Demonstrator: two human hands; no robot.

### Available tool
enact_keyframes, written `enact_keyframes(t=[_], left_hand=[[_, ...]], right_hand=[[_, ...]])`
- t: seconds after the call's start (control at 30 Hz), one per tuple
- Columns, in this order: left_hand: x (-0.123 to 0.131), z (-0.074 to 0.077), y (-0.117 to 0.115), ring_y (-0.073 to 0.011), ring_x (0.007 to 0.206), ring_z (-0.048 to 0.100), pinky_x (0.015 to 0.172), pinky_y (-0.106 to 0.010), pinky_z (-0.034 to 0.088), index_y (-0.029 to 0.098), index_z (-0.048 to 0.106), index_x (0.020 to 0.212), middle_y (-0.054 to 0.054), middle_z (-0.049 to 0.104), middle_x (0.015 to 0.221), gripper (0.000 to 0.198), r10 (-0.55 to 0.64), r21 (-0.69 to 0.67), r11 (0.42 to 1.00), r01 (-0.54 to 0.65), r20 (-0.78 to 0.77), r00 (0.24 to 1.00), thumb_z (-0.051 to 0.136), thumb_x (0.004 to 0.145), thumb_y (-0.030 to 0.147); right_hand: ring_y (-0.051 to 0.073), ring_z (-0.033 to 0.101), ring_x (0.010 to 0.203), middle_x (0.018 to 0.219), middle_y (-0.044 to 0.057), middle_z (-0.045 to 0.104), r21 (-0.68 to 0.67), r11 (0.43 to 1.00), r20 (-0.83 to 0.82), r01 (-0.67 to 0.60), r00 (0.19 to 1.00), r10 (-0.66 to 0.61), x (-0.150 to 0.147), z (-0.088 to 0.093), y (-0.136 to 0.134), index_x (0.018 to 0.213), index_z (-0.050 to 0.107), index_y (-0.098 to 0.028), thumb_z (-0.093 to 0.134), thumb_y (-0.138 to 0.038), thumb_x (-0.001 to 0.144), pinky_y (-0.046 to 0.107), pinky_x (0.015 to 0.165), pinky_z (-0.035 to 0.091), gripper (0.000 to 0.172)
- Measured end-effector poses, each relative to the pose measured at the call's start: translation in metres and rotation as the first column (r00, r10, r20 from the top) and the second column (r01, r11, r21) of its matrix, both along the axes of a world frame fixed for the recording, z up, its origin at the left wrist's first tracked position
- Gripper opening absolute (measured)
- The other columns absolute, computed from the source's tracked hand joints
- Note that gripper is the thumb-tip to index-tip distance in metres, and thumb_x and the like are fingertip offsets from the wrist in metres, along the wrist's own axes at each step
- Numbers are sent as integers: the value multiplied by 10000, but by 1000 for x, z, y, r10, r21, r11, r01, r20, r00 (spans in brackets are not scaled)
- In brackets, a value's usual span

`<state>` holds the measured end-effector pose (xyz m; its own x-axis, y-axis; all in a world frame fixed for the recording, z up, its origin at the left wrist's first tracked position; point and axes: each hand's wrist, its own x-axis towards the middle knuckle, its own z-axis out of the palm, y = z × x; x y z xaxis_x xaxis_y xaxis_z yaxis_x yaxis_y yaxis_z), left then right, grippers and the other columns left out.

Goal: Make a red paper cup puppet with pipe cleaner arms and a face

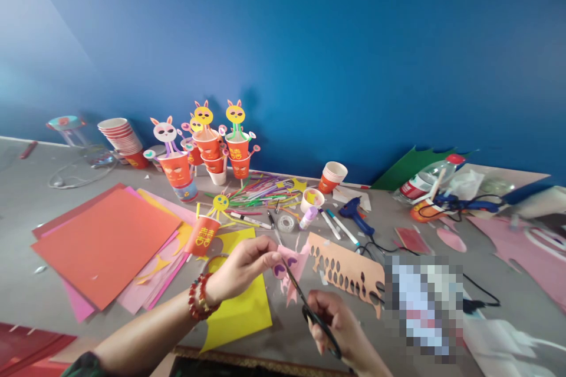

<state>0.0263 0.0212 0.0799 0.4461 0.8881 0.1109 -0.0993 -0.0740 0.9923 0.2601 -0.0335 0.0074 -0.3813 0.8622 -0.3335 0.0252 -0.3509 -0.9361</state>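
My left hand (247,265), with a red bead bracelet at the wrist, pinches a small pink paper piece (299,265) that bears purple heart shapes. Closed around the handles of black scissors (325,330) is my right hand (333,321). The scissor blades point up and left and reach the pink paper beside my left fingertips. Under my left wrist lies a yellow sheet (241,312). A peach sheet with several cut-out holes (349,265) is right of the pink piece.
Stacked orange paper (110,241) lies left. Bunny-faced cup figures (174,168) stand behind, near coloured pipe cleaners (265,191). A fallen cup (203,235), tape roll (286,223), markers (329,224), blue glue gun (356,215) with black cord and a bottle (428,177) are around.
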Motion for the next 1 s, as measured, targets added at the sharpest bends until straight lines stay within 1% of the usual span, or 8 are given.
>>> enact_keyframes(t=[0.17, 0.23, 0.3, 0.43, 0.63, 0.7, 0.8, 1.0], left_hand=[[-1, -7, -3, -163, 727, 639, 697, -263, 489, 159, 611, 813, -47, 686, 774, 360, 6, -9, 1000, -6, 55, 998, 560, 986, 471], [-1, -9, -4, -157, 718, 631, 688, -257, 476, 156, 613, 821, -44, 677, 777, 351, 17, -10, 1000, -17, 49, 999, 557, 990, 459], [-1, -10, -5, -146, 711, 616, 680, -242, 458, 155, 611, 803, -37, 669, 766, 343, 47, 19, 999, -47, 17, 999, 554, 997, 432], [0, -6, -6, -140, 703, 599, 675, -235, 448, 154, 614, 774, -40, 667, 756, 352, 64, 74, 995, -62, -23, 998, 533, 1008, 404], [-1, 4, -6, -144, 697, 600, 678, -237, 446, 153, 614, 748, -47, 678, 743, 395, 21, 108, 994, -11, -92, 996, 505, 1010, 428], [-2, 5, -6, -142, 704, 598, 688, -235, 443, 150, 630, 758, -43, 676, 749, 384, 18, 125, 992, -3, -120, 993, 506, 1011, 411], [-2, 5, -5, -145, 717, 607, 700, -235, 445, 146, 649, 770, -42, 674, 755, 371, 6, 141, 990, 14, -144, 990, 507, 1012, 390], [-3, 3, -4, -152, 725, 617, 695, -237, 448, 150, 648, 785, -45, 682, 774, 355, -16, 134, 990, 35, -141, 990, 513, 1009, 391]], right_hand=[[43, 385, 330, 474, -95, 462, 40, 998, -47, 44, 998, -42, -3, 4, 0, 598, 412, -228, 733, -415, 591, 172, 346, 332, 371], [47, 399, 342, 485, -91, 468, 35, 999, -35, 32, 999, -30, -4, 6, 1, 607, 425, -226, 728, -400, 602, 175, 357, 350, 350], [51, 417, 359, 499, -85, 479, 18, 1000, -19, 6, 1000, -6, -5, 10, 1, 613, 433, -222, 716, -364, 603, 176, 372, 369, 316], [50, 417, 364, 509, -84, 481, 3, 1000, -14, -8, 1000, 8, -5, 12, 2, 617, 445, -218, 685, -304, 600, 180, 384, 397, 256], [52, 434, 384, 535, -66, 524, 7, 999, -20, -37, 999, 37, -5, 10, 0, 619, 457, -208, 673, -256, 608, 180, 401, 416, 221], [54, 443, 391, 548, -61, 534, 10, 999, -25, -47, 999, 47, -5, 11, 0, 625, 460, -206, 689, -273, 617, 182, 406, 420, 239], [64, 471, 406, 572, -51, 548, 26, 997, -37, -72, 997, 73, -5, 13, 1, 644, 474, -203, 726, -346, 645, 187, 415, 423, 289], [66, 483, 398, 561, -60, 520, 62, 994, -49, -85, 995, 88, -5, 13, 2, 646, 485, -202, 778, -504, 640, 190, 422, 417, 421]])
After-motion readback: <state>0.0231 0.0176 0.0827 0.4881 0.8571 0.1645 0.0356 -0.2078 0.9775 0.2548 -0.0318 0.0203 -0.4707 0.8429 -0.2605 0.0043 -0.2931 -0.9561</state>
